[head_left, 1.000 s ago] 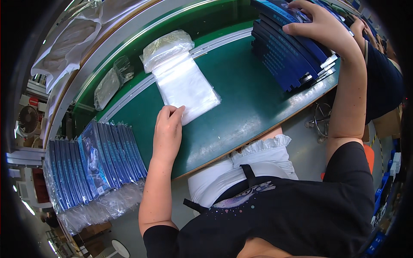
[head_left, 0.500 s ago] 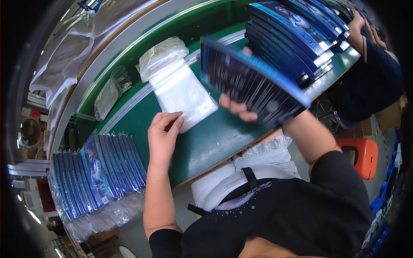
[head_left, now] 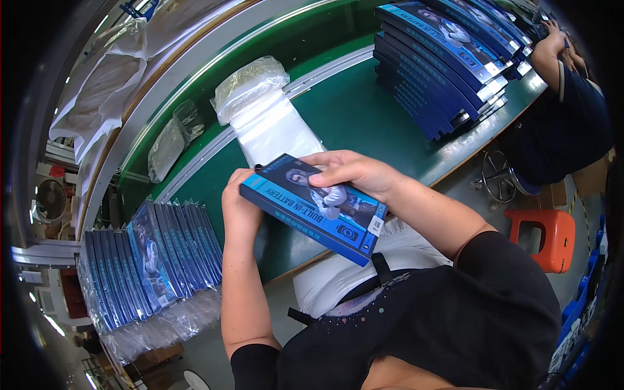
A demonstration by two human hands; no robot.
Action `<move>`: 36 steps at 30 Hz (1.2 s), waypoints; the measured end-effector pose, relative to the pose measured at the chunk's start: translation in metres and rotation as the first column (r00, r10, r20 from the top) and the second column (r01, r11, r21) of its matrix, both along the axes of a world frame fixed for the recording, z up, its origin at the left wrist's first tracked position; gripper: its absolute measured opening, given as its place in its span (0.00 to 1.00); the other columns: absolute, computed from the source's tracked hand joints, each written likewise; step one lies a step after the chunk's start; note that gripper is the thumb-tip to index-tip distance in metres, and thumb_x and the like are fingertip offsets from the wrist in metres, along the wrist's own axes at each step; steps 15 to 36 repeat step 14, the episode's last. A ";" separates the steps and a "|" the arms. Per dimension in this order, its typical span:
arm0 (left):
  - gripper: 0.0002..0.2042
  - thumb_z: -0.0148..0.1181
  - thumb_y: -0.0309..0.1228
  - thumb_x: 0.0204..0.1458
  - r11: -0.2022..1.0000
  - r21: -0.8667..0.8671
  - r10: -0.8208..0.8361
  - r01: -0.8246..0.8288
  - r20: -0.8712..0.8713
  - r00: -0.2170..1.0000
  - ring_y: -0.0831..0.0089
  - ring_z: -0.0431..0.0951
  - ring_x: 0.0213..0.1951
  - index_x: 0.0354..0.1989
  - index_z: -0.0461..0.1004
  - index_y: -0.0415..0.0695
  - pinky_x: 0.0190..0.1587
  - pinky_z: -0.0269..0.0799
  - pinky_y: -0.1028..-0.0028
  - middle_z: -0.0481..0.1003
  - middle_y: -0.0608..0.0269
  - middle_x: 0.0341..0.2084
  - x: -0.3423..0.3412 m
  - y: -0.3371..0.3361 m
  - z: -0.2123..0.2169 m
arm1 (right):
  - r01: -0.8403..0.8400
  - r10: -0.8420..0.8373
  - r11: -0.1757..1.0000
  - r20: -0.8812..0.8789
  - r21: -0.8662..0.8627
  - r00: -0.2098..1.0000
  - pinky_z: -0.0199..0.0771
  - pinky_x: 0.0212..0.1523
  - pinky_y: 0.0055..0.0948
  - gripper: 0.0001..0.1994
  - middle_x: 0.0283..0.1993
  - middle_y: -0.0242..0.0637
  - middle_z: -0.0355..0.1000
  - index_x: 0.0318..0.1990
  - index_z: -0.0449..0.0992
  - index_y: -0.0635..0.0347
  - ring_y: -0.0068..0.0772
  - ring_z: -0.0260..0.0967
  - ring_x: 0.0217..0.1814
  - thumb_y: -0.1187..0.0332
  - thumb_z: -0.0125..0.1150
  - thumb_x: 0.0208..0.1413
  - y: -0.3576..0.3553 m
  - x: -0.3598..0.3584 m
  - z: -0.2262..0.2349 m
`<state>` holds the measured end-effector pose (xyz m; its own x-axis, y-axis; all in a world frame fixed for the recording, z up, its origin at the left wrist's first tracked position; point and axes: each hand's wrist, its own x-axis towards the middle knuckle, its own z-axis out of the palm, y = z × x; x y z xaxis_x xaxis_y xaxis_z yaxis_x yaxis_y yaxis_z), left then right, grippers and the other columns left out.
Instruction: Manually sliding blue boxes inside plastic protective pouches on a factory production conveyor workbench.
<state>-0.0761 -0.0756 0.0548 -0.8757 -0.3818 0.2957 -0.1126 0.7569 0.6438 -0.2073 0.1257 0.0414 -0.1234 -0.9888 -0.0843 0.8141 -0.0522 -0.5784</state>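
Observation:
A flat dark-blue box (head_left: 312, 201), printed with a figure on its front, is held tilted above the table's near edge. My right hand (head_left: 361, 174) grips it from its far right side, thumb on the front face and fingers underneath. My left hand (head_left: 239, 205) is closely beside the box's left end; its fingers are mostly hidden behind the box. Just beyond lies a stack of clear plastic bags (head_left: 276, 127), its near part covered by the box and my hands.
Piles of similar blue boxes (head_left: 432, 71) stand at the far right of the green table (head_left: 338, 123). Bagged boxes (head_left: 149, 260) stand in a row at left. A crumpled plastic packet (head_left: 168, 148) lies against the back. An orange stool (head_left: 556, 244) and another person's arm (head_left: 549, 55) are at right.
My right hand has brought the box left and down from near the piles, and its printed front now faces up. My left hand has stayed nearly in place, its fingertips now hidden.

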 end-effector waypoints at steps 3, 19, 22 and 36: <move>0.07 0.60 0.26 0.54 0.835 0.537 0.146 -0.122 -0.002 0.989 0.80 0.75 0.30 0.38 0.80 0.36 0.33 0.70 0.80 0.76 0.65 0.26 0.001 0.012 0.007 | 0.004 0.007 0.998 -0.154 0.070 0.988 0.78 0.46 0.27 0.34 0.51 0.53 0.71 0.62 0.55 0.79 0.32 0.76 0.46 0.75 0.64 0.50 0.013 -0.004 0.002; 0.08 0.57 0.23 0.54 0.961 0.251 0.036 -0.113 0.292 0.956 0.80 0.74 0.30 0.41 0.79 0.39 0.35 0.70 0.80 0.77 0.65 0.29 0.006 0.008 0.022 | 0.304 -0.224 0.952 -0.602 0.033 0.767 0.61 0.62 0.29 0.38 0.63 0.59 0.61 0.67 0.48 0.72 0.38 0.64 0.62 0.72 0.63 0.52 0.007 0.000 -0.015; 0.08 0.57 0.23 0.54 0.961 0.251 0.036 -0.113 0.292 0.956 0.80 0.74 0.30 0.41 0.79 0.39 0.35 0.70 0.80 0.77 0.65 0.29 0.006 0.008 0.022 | 0.304 -0.224 0.952 -0.602 0.033 0.767 0.61 0.62 0.29 0.38 0.63 0.59 0.61 0.67 0.48 0.72 0.38 0.64 0.62 0.72 0.63 0.52 0.007 0.000 -0.015; 0.08 0.57 0.23 0.54 0.961 0.251 0.036 -0.113 0.292 0.956 0.80 0.74 0.30 0.41 0.79 0.39 0.35 0.70 0.80 0.77 0.65 0.29 0.006 0.008 0.022 | 0.304 -0.224 0.952 -0.602 0.033 0.767 0.61 0.62 0.29 0.38 0.63 0.59 0.61 0.67 0.48 0.72 0.38 0.64 0.62 0.72 0.63 0.52 0.007 0.000 -0.015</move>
